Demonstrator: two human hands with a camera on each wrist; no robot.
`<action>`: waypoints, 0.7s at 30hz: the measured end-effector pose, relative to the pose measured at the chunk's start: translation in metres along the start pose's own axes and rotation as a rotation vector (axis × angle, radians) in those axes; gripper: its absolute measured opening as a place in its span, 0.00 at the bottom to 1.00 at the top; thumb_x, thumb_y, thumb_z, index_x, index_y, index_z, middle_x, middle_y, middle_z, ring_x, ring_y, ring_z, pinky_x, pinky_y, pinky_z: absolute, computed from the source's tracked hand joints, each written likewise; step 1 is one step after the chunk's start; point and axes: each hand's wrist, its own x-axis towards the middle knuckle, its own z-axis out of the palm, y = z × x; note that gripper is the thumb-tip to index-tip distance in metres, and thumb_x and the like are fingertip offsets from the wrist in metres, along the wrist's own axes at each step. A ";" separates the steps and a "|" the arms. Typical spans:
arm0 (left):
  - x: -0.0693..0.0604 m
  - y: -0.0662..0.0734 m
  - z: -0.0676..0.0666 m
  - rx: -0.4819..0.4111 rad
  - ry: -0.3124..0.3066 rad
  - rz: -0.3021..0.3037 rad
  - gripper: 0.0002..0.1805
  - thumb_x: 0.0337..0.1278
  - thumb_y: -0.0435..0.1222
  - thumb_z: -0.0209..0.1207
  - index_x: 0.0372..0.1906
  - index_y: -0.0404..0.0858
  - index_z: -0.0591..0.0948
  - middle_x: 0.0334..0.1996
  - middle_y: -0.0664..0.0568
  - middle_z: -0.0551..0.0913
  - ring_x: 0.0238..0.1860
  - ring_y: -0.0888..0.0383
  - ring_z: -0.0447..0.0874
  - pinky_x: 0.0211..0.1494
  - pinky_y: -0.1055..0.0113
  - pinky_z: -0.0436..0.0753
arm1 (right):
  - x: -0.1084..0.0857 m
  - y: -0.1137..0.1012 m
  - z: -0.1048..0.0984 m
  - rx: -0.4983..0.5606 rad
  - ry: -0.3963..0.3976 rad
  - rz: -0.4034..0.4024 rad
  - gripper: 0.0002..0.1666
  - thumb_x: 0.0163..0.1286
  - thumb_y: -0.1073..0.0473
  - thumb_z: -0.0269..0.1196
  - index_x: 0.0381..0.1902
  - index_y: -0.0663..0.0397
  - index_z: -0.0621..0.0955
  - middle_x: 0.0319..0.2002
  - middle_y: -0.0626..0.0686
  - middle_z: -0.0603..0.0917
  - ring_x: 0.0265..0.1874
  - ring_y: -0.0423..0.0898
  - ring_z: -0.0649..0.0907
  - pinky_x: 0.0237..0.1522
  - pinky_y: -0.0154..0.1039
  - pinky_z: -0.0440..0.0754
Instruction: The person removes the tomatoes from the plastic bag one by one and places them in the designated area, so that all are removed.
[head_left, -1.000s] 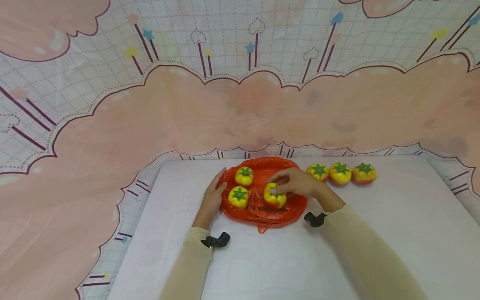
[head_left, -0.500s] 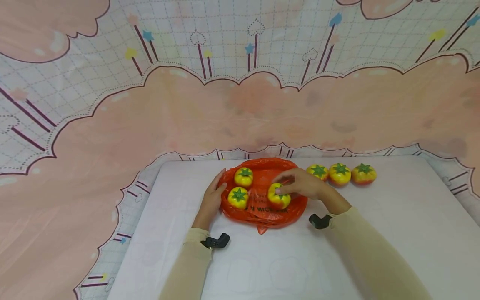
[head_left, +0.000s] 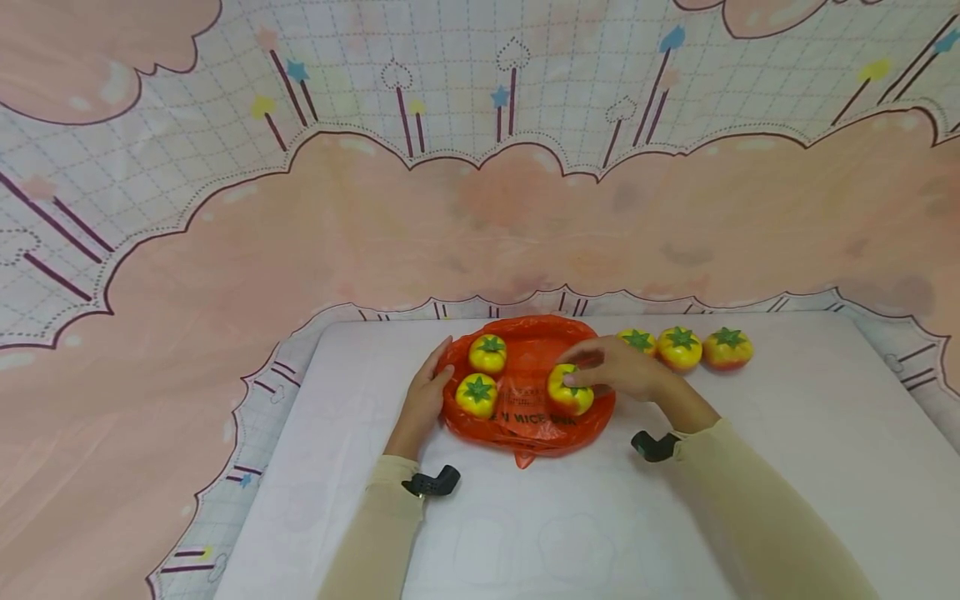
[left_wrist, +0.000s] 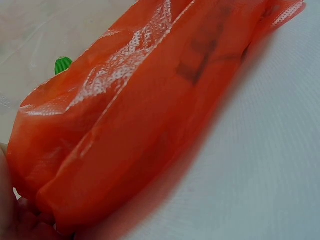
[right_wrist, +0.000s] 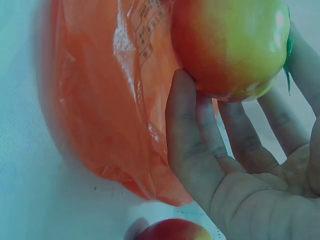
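Observation:
A red plastic bag (head_left: 525, 437) lies spread with its mouth up on the white table. Inside its left part sit two yellow tomatoes (head_left: 487, 354) with green star-shaped tops. At the bag's left rim, my left hand (head_left: 426, 402) holds the edge between thumb and fingers; bits of them show in the left wrist view. My right hand (head_left: 626, 367) holds a yellow-red tomato (head_left: 567, 398) over the bag's right part. In the right wrist view, thumb and fingers surround this tomato (right_wrist: 230, 45), close beside the bag (right_wrist: 100, 100).
Right of the bag, several tomatoes stand in a row: one (head_left: 636, 340) partly behind my right hand, then another (head_left: 680, 348) and a redder one (head_left: 727, 348). White table surface (head_left: 525, 525) lies in front. A patterned cloth (head_left: 487, 225) hangs behind.
My right hand has shifted to the right with the tomato, across the bag toward its right rim. My left hand and the other tomatoes have stayed put.

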 end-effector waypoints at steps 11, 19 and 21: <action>0.002 -0.002 0.000 -0.014 0.002 -0.006 0.27 0.79 0.44 0.48 0.77 0.66 0.64 0.79 0.64 0.61 0.82 0.55 0.51 0.84 0.47 0.54 | -0.013 0.004 -0.011 -0.017 0.045 0.015 0.30 0.64 0.41 0.72 0.60 0.44 0.84 0.59 0.54 0.82 0.52 0.50 0.84 0.47 0.44 0.90; 0.001 -0.002 0.000 -0.012 0.002 0.004 0.27 0.79 0.44 0.48 0.77 0.64 0.64 0.79 0.63 0.61 0.82 0.55 0.50 0.84 0.47 0.53 | -0.023 0.012 -0.019 -0.018 0.068 -0.001 0.30 0.64 0.42 0.72 0.61 0.47 0.83 0.62 0.57 0.78 0.53 0.52 0.83 0.47 0.45 0.90; 0.001 -0.002 0.000 -0.013 0.001 0.002 0.28 0.79 0.44 0.48 0.78 0.64 0.64 0.79 0.64 0.61 0.82 0.55 0.50 0.84 0.47 0.53 | -0.026 0.013 -0.021 -0.009 0.072 -0.001 0.30 0.64 0.43 0.73 0.60 0.47 0.83 0.61 0.57 0.78 0.53 0.53 0.83 0.47 0.45 0.90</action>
